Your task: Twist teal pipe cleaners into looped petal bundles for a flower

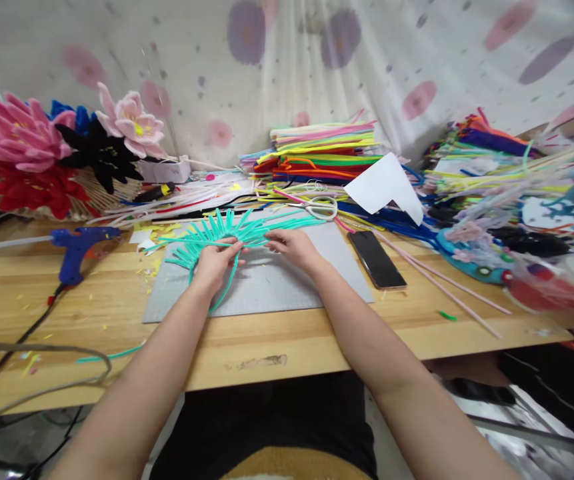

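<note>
Head view: at a wooden table (287, 347), two bare hands work over a gray cutting mat (277, 283). The left hand (217, 260) has its fingers closed on a fan of turquoise pipe cleaners (224, 233), bent into many loops, held above the mat's left half. The right hand (294, 247) is at the fan's right side, its fingers bent close together; whether they grip a strand is unclear. A black smartphone (377, 259) lies right of the mat, a blue glue gun (77, 250) to its left, white-handled scissors (321, 208) behind.
</note>
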A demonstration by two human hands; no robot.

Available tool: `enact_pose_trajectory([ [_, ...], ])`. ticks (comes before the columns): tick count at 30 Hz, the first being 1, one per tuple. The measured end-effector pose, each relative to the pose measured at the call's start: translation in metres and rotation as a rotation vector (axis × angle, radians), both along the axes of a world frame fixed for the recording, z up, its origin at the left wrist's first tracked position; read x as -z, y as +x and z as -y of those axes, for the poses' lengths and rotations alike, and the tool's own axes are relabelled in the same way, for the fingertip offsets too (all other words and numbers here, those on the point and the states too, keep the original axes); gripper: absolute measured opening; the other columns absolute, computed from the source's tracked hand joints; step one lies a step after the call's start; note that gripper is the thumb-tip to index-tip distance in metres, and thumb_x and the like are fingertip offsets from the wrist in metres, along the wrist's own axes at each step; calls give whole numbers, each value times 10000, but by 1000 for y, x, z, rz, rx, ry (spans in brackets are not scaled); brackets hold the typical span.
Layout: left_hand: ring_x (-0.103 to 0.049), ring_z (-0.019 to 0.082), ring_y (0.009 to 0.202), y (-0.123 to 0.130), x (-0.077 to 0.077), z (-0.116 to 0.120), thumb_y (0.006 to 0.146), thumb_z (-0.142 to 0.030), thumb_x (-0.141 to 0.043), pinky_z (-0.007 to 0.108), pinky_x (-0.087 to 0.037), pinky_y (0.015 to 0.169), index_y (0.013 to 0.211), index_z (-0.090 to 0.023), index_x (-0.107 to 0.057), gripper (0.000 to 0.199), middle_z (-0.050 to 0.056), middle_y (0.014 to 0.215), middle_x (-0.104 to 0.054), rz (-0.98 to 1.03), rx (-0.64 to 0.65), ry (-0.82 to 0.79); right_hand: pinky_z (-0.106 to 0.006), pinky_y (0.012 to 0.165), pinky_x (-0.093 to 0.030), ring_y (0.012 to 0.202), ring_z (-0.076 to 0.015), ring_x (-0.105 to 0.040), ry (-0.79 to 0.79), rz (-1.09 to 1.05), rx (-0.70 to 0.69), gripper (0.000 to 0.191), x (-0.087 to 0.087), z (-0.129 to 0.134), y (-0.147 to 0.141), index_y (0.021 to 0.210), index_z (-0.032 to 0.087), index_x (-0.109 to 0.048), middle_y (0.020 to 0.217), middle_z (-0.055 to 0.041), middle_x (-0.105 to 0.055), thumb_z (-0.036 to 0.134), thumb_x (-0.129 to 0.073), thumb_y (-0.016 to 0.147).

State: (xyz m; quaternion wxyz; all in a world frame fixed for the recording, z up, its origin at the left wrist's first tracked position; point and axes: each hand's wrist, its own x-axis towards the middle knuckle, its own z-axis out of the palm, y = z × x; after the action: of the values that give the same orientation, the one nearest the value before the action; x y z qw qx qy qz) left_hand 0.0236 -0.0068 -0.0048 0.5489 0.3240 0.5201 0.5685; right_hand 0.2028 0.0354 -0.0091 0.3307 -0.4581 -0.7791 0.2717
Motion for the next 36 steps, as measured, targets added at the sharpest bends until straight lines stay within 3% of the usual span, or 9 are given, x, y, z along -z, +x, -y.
enact_pose_trajectory([
  [7,-652,173,686,-1,3,-1,603,-164,-715,230,-514,496,810,-98,-594,248,37,697,-632,-25,34,21,-204,589,-413,565,-93,-576,-63,-33,16,100,-3,4,1,786,170,-661,599,17,-633,231,-601,736],
  [18,-642,157,680,-1,6,-3,568,-200,-740,221,-508,487,809,-100,-623,285,43,733,-635,-13,2,49,-222,613,-373,651,-116,-568,50,107,-2,104,-8,6,2,745,197,-659,667,7,-659,246,-570,761],
  [22,-623,148,614,-1,5,-3,558,-218,-740,231,-497,480,777,-94,-619,279,37,661,-625,-95,-29,73,-239,617,-389,651,-121,-559,-57,40,37,155,-12,5,8,729,184,-623,670,0,-647,337,-627,709],
  [25,-605,139,563,1,5,-2,561,-233,-734,234,-490,467,771,-93,-616,278,28,615,-613,-170,-7,82,-243,583,-418,625,-117,-557,-176,-149,98,313,-14,5,9,841,186,-541,680,12,-621,389,-676,644],
  [30,-587,125,535,8,3,2,558,-261,-735,229,-489,458,770,-100,-608,294,9,583,-596,-224,57,100,-255,551,-485,566,-106,-569,-575,-467,-80,463,-10,11,-6,961,206,-423,634,62,-581,262,-712,604],
  [36,-616,152,613,8,1,3,547,-290,-751,254,-512,501,821,-104,-612,360,25,638,-620,-142,143,71,-253,508,-492,501,-97,-561,-620,-537,-66,475,-6,13,-15,935,190,-441,656,44,-607,174,-737,564],
])
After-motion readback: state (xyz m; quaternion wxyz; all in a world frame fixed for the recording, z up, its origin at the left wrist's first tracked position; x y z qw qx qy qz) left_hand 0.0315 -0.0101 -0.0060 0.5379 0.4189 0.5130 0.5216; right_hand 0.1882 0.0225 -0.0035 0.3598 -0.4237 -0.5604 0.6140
